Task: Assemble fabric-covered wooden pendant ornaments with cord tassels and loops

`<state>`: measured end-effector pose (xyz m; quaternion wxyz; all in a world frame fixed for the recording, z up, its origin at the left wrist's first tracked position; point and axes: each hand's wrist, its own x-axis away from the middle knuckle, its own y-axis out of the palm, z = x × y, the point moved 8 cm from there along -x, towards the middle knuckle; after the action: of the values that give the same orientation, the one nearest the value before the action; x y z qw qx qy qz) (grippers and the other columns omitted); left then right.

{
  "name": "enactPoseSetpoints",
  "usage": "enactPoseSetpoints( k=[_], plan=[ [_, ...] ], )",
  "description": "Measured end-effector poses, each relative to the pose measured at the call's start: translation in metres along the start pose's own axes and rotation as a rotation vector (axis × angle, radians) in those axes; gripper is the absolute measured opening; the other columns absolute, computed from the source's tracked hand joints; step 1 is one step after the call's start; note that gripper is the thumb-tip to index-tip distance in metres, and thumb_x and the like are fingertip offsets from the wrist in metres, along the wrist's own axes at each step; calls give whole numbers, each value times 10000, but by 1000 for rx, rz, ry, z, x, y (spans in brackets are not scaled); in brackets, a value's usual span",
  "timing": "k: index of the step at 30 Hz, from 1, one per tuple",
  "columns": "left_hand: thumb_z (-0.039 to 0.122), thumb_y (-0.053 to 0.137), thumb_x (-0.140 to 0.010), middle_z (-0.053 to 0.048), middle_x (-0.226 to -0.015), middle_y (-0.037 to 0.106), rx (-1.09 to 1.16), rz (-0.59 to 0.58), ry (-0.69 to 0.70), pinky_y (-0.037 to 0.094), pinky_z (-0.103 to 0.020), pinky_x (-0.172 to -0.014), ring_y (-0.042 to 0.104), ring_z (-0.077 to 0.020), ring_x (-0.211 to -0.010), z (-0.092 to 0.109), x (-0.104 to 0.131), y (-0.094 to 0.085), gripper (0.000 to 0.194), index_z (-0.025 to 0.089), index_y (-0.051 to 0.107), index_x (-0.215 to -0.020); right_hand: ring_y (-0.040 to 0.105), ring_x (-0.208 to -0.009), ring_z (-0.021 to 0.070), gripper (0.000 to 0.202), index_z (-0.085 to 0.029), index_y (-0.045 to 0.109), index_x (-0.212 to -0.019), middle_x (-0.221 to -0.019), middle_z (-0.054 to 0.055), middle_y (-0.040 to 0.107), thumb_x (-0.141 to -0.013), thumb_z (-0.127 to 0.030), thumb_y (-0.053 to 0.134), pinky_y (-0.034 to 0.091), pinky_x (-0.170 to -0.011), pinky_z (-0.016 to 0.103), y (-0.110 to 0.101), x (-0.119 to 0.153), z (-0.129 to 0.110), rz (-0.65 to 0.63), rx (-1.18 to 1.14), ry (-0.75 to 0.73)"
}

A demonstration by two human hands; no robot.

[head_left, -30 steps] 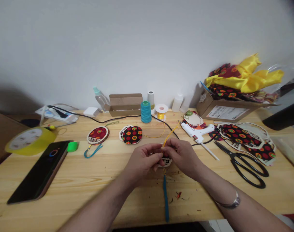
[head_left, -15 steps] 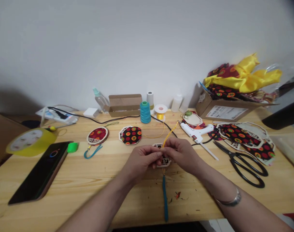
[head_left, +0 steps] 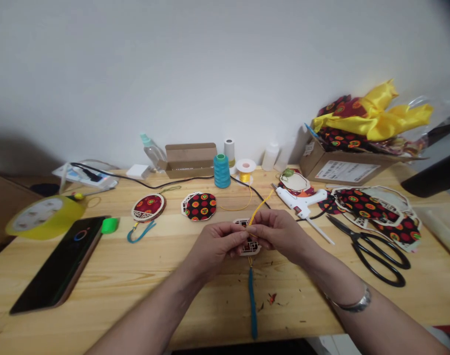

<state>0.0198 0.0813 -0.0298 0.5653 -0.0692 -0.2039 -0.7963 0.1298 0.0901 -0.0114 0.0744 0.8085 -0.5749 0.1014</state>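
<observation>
My left hand (head_left: 222, 242) and my right hand (head_left: 274, 231) meet near the middle of the table, thumbs and fingertips pinched together on a yellow cord (head_left: 259, 208). The cord rises from between the fingers and slants up to the right. Under the hands lies a small ornament with a pale cut-out lattice frame (head_left: 251, 248), partly hidden by the fingers. From its lower edge a blue tassel (head_left: 252, 305) hangs on a short yellow loop and rests along the wood. Whether a knot is between the fingertips cannot be made out.
A white glue gun (head_left: 300, 201) and black scissors (head_left: 370, 251) lie to the right, beside patterned fabric pieces (head_left: 368, 209). Behind stand a teal thread cone (head_left: 222, 171) and a yellow cord spool (head_left: 245, 170). Two ornaments, a phone (head_left: 60, 266) and yellow tape (head_left: 67, 214) lie left.
Both hands stay pinched over the ornament, with only a slight shift of the right fingers. The view has moved a little; the objects on the table keep their places.
</observation>
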Motion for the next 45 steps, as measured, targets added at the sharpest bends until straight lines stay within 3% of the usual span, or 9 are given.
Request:
enactPoseSetpoints(
  k=[5, 8, 16, 26, 31, 36, 39, 42, 45],
  plan=[
    [267, 671, -703, 14, -518, 538, 8, 24, 85, 311, -195, -492, 426, -63, -493, 5, -2, -4, 152, 118, 692, -677, 461, -484, 75, 142, -162, 672, -787, -585, -18, 598, -753, -213, 544, 355, -462, 198, -6, 0, -9, 38, 211, -117],
    [280, 683, -689, 15, -524, 545, 25, 52, 92, 315, -197, -498, 432, -66, -499, 7, -2, -6, 160, 120, 696, -689, 555, -607, 116, 151, -169, 683, -753, -657, 6, 654, -773, -200, 537, 423, -570, 228, -9, 2, -14, 67, 386, -171],
    [269, 712, -655, 15, -513, 546, 49, 149, 108, 342, -199, -492, 446, -73, -494, 11, -1, -13, 167, 109, 701, -698, 565, -597, 123, 146, -179, 636, -713, -644, 6, 648, -814, -234, 545, 415, -564, 233, -10, 13, -30, 232, 578, -352],
    [268, 751, -600, -4, -571, 618, 162, 175, 37, 363, -194, -499, 461, -63, -488, 3, -3, -12, 175, 122, 716, -690, 541, -624, 135, 177, -169, 588, -777, -667, 33, 607, -885, -190, 449, 360, -566, 267, 38, 50, -44, 308, 1135, -897],
    [239, 741, -613, 1, -561, 584, 266, 132, -2, 236, -151, -394, 298, 0, -401, 0, -3, -9, 165, 88, 696, -664, 506, -600, 158, 162, -161, 577, -781, -648, 28, 565, -871, -126, 446, 321, -518, 302, 55, 51, -37, 257, 1413, -1038],
    [216, 717, -640, 46, -500, 462, 402, 11, -75, 153, -129, -364, 233, 14, -382, -5, -6, -3, 161, 80, 635, -619, 511, -607, 158, 189, -148, 585, -785, -648, 37, 563, -875, -114, 422, 332, -522, 302, 58, 50, -33, 189, 1469, -1039],
    [202, 732, -615, 34, -529, 487, 375, 38, -38, 147, -126, -366, 287, 9, -398, 0, -4, -4, 162, 88, 618, -610, 517, -617, 144, 199, -160, 601, -740, -667, 42, 589, -870, -202, 456, 354, -551, 283, 44, 48, -41, 217, 1234, -955],
    [230, 746, -602, 40, -490, 481, 292, 100, -6, 172, -139, -381, 314, -5, -400, 4, -2, -6, 174, 99, 632, -614, 531, -625, 133, 253, -158, 633, -715, -664, 43, 609, -867, -266, 461, 378, -573, 255, 6, 31, -43, 368, 853, -640],
    [258, 729, -625, 30, -489, 509, 195, 95, 6, 220, -165, -413, 331, -19, -409, 4, 1, -3, 172, 105, 653, -607, 533, -578, 129, 284, -154, 659, -686, -608, 19, 615, -839, -326, 491, 394, -534, 236, -15, 8, -21, 289, 457, -266]
  ],
)
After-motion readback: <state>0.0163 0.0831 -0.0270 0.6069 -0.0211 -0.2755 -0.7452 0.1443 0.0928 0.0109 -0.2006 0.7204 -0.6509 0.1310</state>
